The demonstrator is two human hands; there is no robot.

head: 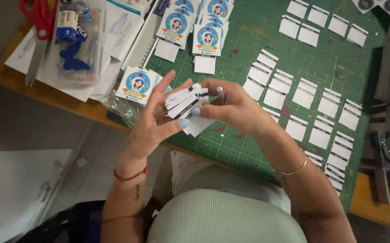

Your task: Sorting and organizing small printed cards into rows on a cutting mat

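My left hand [152,121] and my right hand [231,105] meet over the near edge of a green cutting mat [244,144]. Together they hold a fanned stack of small white paper slips [185,102] with dark bands. The left thumb and fingers pinch the stack from below; the right fingers grip its upper right end. A thin grey stick-like object [220,93] pokes up between the right fingers. One more slip [198,125] hangs just below the stack.
Rows of small white slips [321,112] cover the mat's right side. Round-picture cards [136,84] lie in piles at the mat's left and top. Red-handled scissors [38,27] and a clear plastic box sit far left. Metal tools [386,153] lie at the right edge.
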